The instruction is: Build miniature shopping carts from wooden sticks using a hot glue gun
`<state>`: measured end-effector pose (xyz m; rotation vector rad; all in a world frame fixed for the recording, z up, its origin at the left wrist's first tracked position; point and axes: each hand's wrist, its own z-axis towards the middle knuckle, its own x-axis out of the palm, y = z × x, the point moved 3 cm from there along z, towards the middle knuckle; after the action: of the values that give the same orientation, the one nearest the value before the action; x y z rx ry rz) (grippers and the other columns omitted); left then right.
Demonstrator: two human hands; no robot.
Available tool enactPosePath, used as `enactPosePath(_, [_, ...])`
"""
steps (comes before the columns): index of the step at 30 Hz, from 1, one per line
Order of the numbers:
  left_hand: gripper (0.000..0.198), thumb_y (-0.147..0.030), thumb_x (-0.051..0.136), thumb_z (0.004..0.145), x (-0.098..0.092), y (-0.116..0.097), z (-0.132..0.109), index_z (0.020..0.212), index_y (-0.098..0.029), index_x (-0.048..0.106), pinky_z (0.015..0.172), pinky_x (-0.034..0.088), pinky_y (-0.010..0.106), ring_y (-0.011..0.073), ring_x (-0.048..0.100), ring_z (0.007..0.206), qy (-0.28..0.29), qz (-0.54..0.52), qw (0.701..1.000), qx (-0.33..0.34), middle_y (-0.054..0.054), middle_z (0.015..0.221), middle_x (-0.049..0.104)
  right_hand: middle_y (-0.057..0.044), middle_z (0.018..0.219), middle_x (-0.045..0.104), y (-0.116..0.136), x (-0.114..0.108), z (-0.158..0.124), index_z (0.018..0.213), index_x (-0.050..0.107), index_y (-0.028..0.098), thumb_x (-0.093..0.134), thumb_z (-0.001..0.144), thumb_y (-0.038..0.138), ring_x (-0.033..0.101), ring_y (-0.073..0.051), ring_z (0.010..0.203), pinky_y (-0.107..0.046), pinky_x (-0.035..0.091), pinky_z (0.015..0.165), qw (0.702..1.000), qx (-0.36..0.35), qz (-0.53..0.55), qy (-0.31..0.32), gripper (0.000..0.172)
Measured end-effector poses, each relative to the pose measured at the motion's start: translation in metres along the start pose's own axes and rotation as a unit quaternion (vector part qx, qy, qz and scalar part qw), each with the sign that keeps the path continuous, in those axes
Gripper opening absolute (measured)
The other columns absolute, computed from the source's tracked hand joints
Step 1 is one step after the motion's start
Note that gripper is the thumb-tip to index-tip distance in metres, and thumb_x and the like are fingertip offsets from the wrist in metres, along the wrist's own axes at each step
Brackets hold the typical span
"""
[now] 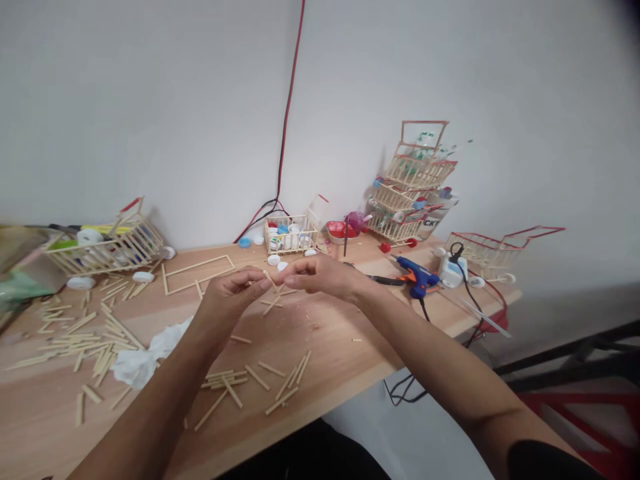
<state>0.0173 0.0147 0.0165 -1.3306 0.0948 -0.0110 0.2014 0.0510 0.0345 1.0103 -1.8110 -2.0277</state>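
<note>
My left hand (235,293) is closed in a pinch on a short wooden stick (271,279), above the middle of the table. Close to the stick's other side, the fingertips of my right hand (320,275) are pressed together; what they hold, if anything, is too small to make out. Below the hands, crossed wooden sticks (271,305) lie on the wood. A rectangular stick frame (197,274) lies flat beyond my left hand. Just behind the fingertips is a white bottle cap (282,266).
Loose sticks (107,340) and crumpled white tissue (135,367) cover the table's left side. Small stick carts stand at the back, including a filled cart (290,233) and a stack (410,187). A blue glue gun (419,279) with a cord lies at right, near the table edge (350,398).
</note>
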Motion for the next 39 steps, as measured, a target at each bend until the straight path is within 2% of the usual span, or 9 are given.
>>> enactPosePath(4, [0.015,-0.036,0.077,0.069,-0.004,0.000,0.003,0.070,-0.021,0.076,0.073,0.044,0.026,0.0168,0.058,0.075,0.007,0.021,1.000,-0.017,0.002,0.075,0.068,0.003,0.071,0.059,-0.014,0.004,0.021,0.092,0.072,0.018,0.070,0.077,0.046,0.041,-0.007,0.061,-0.019,0.028,0.055,0.997,0.009,0.046,0.065,0.032])
enactPosePath(8, [0.013,-0.034,0.078,0.067,-0.003,0.004,0.003,0.068,-0.022,0.076,0.071,0.043,0.026,0.0156,0.056,0.071,-0.005,0.012,0.999,-0.053,0.001,0.071,0.067,0.005,0.068,0.056,-0.025,0.007,0.029,0.091,0.070,0.016,0.072,0.075,0.045,0.040,-0.006,0.059,-0.019,0.026,0.055,0.992,0.009,0.097,0.085,0.033])
enactPosePath(17, [0.024,-0.030,0.086,0.056,0.008,0.018,0.003,0.067,-0.018,0.068,0.060,0.040,0.021,0.0096,0.052,0.061,-0.022,-0.157,0.978,-0.138,-0.002,0.065,0.061,0.003,0.072,0.062,-0.029,0.015,0.032,0.079,0.067,0.015,0.079,0.066,0.042,0.052,-0.008,0.065,-0.021,0.039,0.064,0.983,-0.013,0.172,0.058,0.033])
enactPosePath(24, [0.028,-0.030,0.088,0.055,0.004,0.019,0.005,0.072,-0.017,0.070,0.060,0.042,0.020,0.0094,0.055,0.063,-0.016,-0.170,0.972,-0.161,0.000,0.072,0.065,0.001,0.077,0.066,-0.031,0.011,0.031,0.082,0.068,0.015,0.076,0.071,0.037,0.057,-0.010,0.071,-0.023,0.044,0.069,0.989,-0.055,0.134,0.020,0.025])
enactPosePath(26, [0.028,-0.032,0.086,0.058,-0.010,0.016,0.009,0.079,-0.019,0.073,0.067,0.045,0.022,0.0121,0.059,0.072,-0.044,-0.123,0.983,-0.132,0.002,0.085,0.070,0.001,0.079,0.066,-0.031,0.008,0.032,0.083,0.068,0.016,0.075,0.072,0.035,0.058,-0.010,0.073,-0.024,0.044,0.072,0.988,-0.059,0.142,-0.007,0.023])
enactPosePath(29, [0.028,-0.034,0.083,0.060,-0.039,0.012,0.016,0.084,-0.020,0.076,0.078,0.046,0.026,0.0180,0.063,0.085,-0.125,0.036,0.989,-0.064,0.006,0.095,0.074,0.001,0.080,0.066,-0.033,0.001,0.031,0.081,0.067,0.016,0.074,0.073,0.035,0.059,-0.010,0.075,-0.025,0.043,0.077,0.986,-0.054,0.147,-0.057,0.022])
enactPosePath(33, [0.023,-0.038,0.079,0.061,-0.059,0.018,0.023,0.077,-0.022,0.076,0.080,0.045,0.032,0.0241,0.064,0.083,-0.133,0.224,0.965,-0.040,0.006,0.085,0.075,0.002,0.078,0.064,-0.033,-0.009,0.027,0.081,0.066,0.017,0.075,0.072,0.037,0.056,-0.010,0.074,-0.024,0.041,0.075,0.980,-0.067,0.158,-0.101,0.024])
enactPosePath(36, [0.035,-0.045,0.077,0.063,-0.052,0.027,0.025,0.089,-0.022,0.076,0.092,0.041,0.039,0.0315,0.061,0.099,-0.089,0.357,0.930,0.007,0.010,0.097,0.074,0.002,0.079,0.062,-0.030,-0.014,0.024,0.082,0.064,0.017,0.074,0.072,0.039,0.055,-0.010,0.074,-0.024,0.040,0.074,0.975,-0.084,0.167,-0.121,0.026])
enactPosePath(39, [0.051,-0.051,0.071,0.068,-0.040,0.039,0.024,0.109,-0.020,0.070,0.100,0.035,0.046,0.0362,0.054,0.114,-0.028,0.520,0.853,0.020,0.014,0.115,0.068,0.002,0.078,0.061,-0.030,-0.012,0.023,0.081,0.063,0.018,0.074,0.071,0.041,0.054,-0.012,0.075,-0.025,0.039,0.073,0.974,-0.080,0.169,-0.125,0.027])
